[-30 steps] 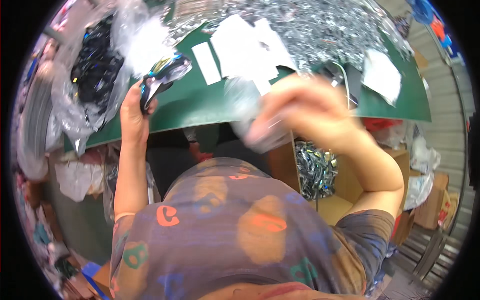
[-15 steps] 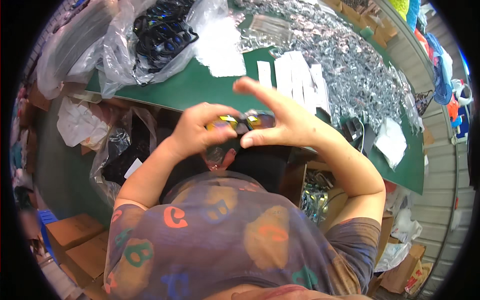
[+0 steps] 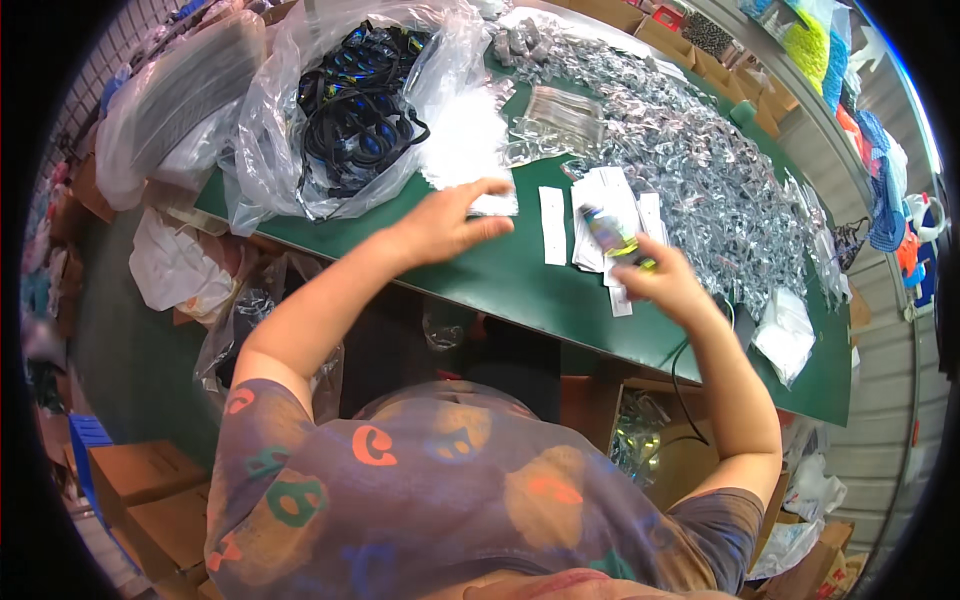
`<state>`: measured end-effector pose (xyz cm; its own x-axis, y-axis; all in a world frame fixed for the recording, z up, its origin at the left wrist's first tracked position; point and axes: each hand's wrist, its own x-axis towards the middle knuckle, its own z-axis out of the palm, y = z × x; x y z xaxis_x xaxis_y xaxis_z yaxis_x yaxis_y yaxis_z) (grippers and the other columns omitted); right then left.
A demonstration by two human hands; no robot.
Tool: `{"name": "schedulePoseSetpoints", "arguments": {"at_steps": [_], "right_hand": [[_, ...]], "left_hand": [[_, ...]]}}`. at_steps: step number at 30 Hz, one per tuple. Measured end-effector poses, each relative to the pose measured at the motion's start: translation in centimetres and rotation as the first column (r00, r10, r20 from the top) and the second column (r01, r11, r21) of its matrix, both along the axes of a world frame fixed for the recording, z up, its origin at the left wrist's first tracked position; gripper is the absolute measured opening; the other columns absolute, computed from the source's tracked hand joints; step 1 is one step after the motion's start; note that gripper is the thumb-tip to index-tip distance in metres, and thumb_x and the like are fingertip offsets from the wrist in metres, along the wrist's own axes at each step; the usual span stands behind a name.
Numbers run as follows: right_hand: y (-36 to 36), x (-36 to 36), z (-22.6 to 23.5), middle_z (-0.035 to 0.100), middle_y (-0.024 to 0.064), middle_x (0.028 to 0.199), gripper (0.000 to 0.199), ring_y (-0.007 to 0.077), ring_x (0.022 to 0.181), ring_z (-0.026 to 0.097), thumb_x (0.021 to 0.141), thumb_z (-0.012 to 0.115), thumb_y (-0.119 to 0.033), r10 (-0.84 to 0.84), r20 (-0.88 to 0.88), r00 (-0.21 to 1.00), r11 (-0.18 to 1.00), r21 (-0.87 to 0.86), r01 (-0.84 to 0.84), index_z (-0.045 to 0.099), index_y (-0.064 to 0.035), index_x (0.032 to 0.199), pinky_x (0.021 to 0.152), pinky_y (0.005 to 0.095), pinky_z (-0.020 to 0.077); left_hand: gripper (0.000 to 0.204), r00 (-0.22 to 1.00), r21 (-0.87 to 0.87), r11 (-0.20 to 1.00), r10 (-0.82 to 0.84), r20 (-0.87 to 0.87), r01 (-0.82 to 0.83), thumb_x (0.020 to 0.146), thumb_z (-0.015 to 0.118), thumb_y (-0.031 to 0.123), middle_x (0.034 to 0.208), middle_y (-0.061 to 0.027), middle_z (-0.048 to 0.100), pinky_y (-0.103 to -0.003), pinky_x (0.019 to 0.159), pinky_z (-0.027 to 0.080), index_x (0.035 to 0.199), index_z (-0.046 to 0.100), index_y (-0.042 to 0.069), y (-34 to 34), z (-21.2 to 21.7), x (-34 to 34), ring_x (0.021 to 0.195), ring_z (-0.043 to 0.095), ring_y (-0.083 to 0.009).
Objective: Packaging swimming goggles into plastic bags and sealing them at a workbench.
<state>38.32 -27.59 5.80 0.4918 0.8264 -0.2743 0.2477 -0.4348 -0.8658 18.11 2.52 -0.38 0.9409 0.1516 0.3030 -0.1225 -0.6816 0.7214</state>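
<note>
My right hand (image 3: 668,285) grips a pair of goggles (image 3: 608,234) with yellowish, shiny lenses, pinched at one end between thumb and fingers. They hang over a small stack of white paper strips (image 3: 597,195) on the green table (image 3: 470,275). Another white strip (image 3: 553,225) lies alone to the left of that stack. My left hand (image 3: 440,230) holds nothing; its thumb and fingers are spread beside a pile of thin white sheets or pouches (image 3: 462,150), the fingertips close to the pile's near edge.
A clear plastic bag (image 3: 258,150) at the back left holds many black-strapped goggles (image 3: 355,110). Clear plastic cases (image 3: 720,200) cover the table's right side. A white packet (image 3: 784,335) lies near the right edge. Cardboard boxes (image 3: 150,470) stand on the floor at left.
Both hands held the goggles close to my body before. My left hand has let go and moved forward left; my right hand has carried the goggles right, over the paper strips.
</note>
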Motion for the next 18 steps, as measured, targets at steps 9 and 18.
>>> {"name": "schedulePoseSetpoints", "arguments": {"at_steps": [9, 18], "right_hand": [[1.7, 1.2, -0.6, 0.071, 0.0057, 0.104, 0.057, 0.0113, 0.087, 0.067, 0.084, 0.084, -0.027, 0.097, 0.079, 0.992, 0.984, -0.154, -0.084, 0.064, 0.0005, 0.129, 0.076, 0.0299, 0.0553], [7.1, -4.6, -5.2, 0.07, 0.0155, 0.097, 0.039, 0.0363, 0.094, 0.066, 0.082, 0.078, -0.034, 0.425, 0.491, 0.76, 0.904, -0.194, -0.38, 0.067, -0.0042, 0.105, 0.083, 0.0454, 0.0533]], "left_hand": [[0.042, 0.857, 0.821, 0.478, 0.515, 0.025, -0.311, 0.1, 0.058, 0.032, 0.146, -0.0105, 0.056, -0.072, 0.114, 0.026, 0.137, 0.058, 0.01, 14.0, 0.6, 2.4, 0.148, 0.037, -0.0355], [0.032, 0.768, 0.895, 0.401, 0.63, -0.114, -0.196, 0.088, 0.071, 0.026, 0.121, -0.0065, 0.07, -0.068, 0.117, 0.024, 0.116, 0.073, 0.011, 17.7, 5.2, 0.1, 0.136, 0.053, -0.0315]]}}
